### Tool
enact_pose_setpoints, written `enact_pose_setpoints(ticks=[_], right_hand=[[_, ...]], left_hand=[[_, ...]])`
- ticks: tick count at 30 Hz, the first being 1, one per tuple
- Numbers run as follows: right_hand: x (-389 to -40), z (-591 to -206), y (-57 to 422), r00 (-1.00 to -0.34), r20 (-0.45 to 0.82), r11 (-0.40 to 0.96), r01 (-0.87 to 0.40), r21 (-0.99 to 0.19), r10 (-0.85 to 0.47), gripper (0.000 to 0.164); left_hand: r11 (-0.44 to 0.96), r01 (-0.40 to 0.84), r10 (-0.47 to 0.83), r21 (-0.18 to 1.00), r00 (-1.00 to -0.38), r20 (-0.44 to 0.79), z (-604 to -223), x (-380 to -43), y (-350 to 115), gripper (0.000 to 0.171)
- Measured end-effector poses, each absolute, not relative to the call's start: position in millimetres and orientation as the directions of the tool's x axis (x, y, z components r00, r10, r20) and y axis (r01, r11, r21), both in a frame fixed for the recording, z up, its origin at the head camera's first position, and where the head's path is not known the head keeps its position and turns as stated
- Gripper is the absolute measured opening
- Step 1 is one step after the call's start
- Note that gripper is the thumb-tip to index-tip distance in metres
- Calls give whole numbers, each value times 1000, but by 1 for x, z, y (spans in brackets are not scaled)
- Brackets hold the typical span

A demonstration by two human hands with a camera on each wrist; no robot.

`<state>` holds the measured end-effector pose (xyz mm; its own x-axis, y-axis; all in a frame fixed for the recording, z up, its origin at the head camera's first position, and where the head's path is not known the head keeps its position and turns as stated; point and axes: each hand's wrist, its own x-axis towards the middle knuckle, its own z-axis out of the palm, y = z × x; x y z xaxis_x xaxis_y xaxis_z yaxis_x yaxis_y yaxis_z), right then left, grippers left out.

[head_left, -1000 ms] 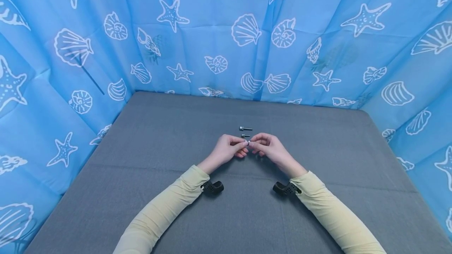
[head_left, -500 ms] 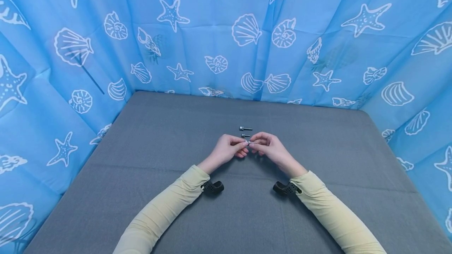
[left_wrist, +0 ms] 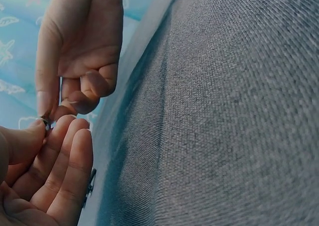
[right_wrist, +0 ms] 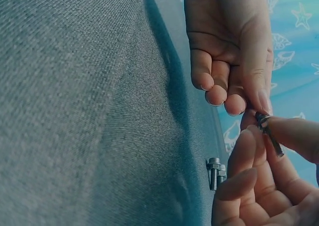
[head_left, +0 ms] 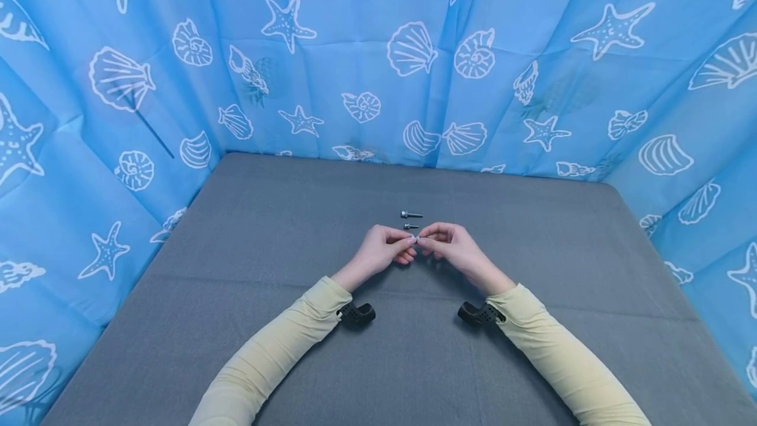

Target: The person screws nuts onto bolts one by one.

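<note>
My left hand (head_left: pixel 383 246) and right hand (head_left: pixel 451 246) meet fingertip to fingertip above the table. Between them is a small metal bolt (right_wrist: pixel 274 143), best seen in the right wrist view, its threaded shank lying along the right fingers. The left thumb and forefinger pinch its head end, which they partly hide. Right thumb and fingers hold it close beside a ring-like metal piece (right_wrist: pixel 264 122), perhaps a nut or washer. The other fingers of both hands are loosely curled. Just beyond the hands, two bolts with thicker heads, a longer bolt (head_left: pixel 412 215) and a shorter bolt (head_left: pixel 411 226), lie parallel on the table.
Grey cloth covers the table (head_left: pixel 284 215), with a shallow crease running across it. Blue curtains (head_left: pixel 367 64) with white shell and starfish prints stand behind and at both sides. A black wrist mount (head_left: pixel 357 313) sticks out from each pale yellow sleeve (head_left: pixel 284 340).
Less of the held bolt's bright shank shows over the right fingertips now. Both hands keep their place, and the two bolts on the table lie as before.
</note>
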<state>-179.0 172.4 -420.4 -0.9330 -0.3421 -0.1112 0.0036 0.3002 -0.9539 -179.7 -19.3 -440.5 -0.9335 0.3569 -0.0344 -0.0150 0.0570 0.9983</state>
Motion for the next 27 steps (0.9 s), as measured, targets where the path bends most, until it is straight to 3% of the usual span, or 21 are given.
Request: enact_pose_setpoints(ticks=[20,27], right_hand=[[-179,-420,171,-932,-138,296,35,-955,-335,29],[-178,-421,171,-934,-75,253,-16,-967,-348,24]], left_hand=[[47,-19,351,999,-936,-34,-440,-180,-18,20],[37,-9,358,999,-933,-21,-440,-179,-18,20]])
